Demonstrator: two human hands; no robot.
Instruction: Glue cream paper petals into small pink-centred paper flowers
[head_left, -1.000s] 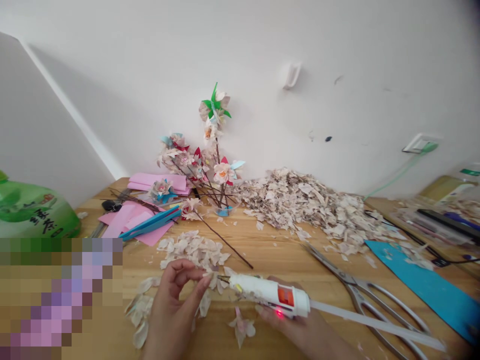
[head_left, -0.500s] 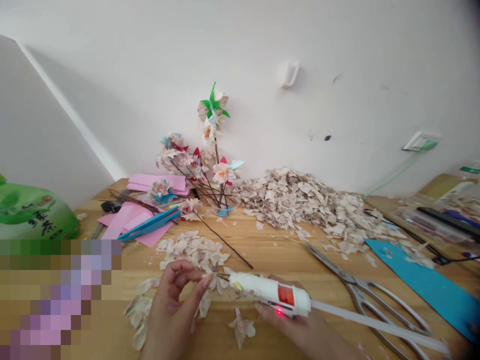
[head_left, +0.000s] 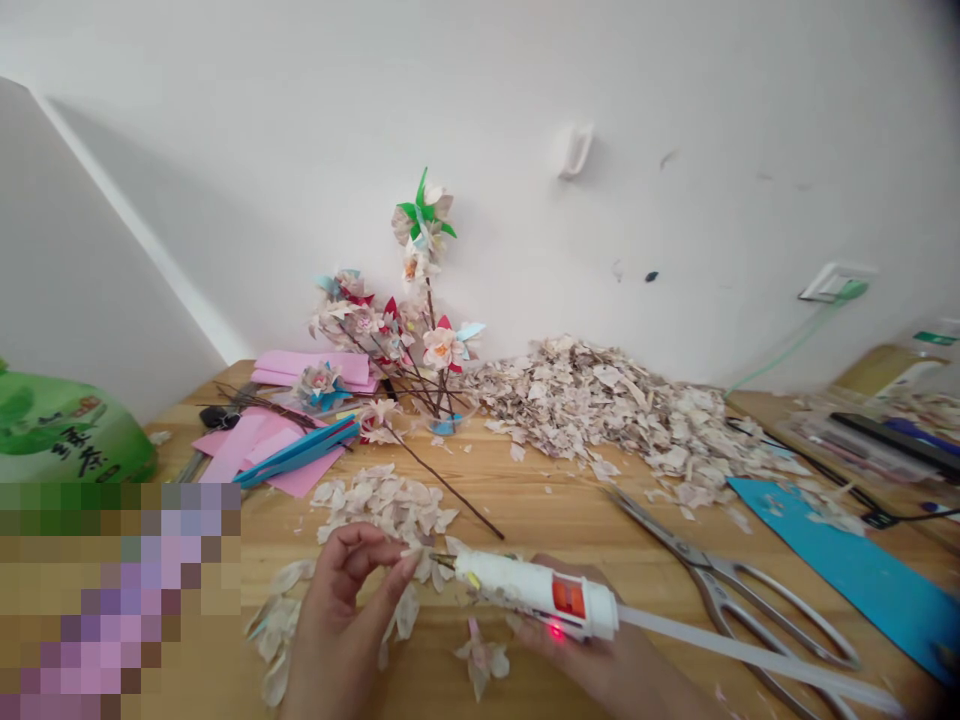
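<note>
Hot glue gun is front and center in the head-cam shot, gripped in the right hand, with the fingers wrapped under it and clamped on, a little red light glowing right by them and a long glue stick poking out the back. Its nozzle points left, ending just beside the left hand, whose fingers are pinched together on a pale petal. Right below those fingers there's a scatter of loose petals, with a bigger heap of them just past. A single petal flower lies near the right-hand fingers, and off to their right are big steel scissors and a blue sheet. Well beyond the fingers on the worktop there's a huge pile of petal scraps beside a glass vase of twigs with paper flowers. Left of that are pink paper, a teal folded strip and a green bag.
</note>
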